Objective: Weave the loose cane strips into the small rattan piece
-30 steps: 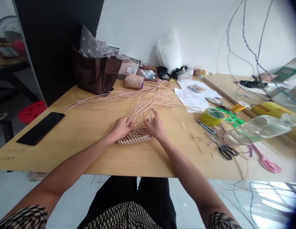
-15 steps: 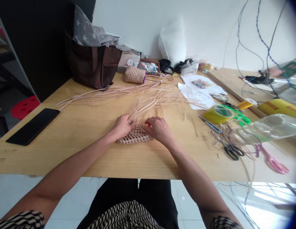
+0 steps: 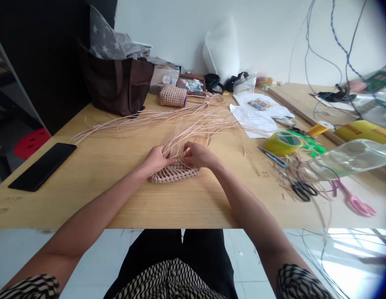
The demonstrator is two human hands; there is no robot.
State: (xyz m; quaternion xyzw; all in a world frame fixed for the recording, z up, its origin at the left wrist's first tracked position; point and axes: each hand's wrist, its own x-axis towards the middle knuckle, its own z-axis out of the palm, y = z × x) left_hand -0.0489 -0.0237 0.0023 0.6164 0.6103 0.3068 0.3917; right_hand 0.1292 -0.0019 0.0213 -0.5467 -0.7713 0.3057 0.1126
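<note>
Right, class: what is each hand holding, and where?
The left hand and right hand both grip pale flat cane strands just above the woven beige basket edge; the fingers hide the exact contact.

Bright, even light is filling the scene; the wall (image 3: 168, 37) is reading pale, no harsh shadows. Glare is blowing out the floor (image 3: 345, 265) beyond the right front corner of the bench (image 3: 87, 199). Soft shadows are sitting under the left hand (image 3: 155, 161) and right hand (image 3: 199, 154). The plastic bottle (image 3: 345, 157) at the bench's right edge is blurring. Dark vignette is creeping into the top right corner; wide-angle distortion is stretching the edges.
</note>
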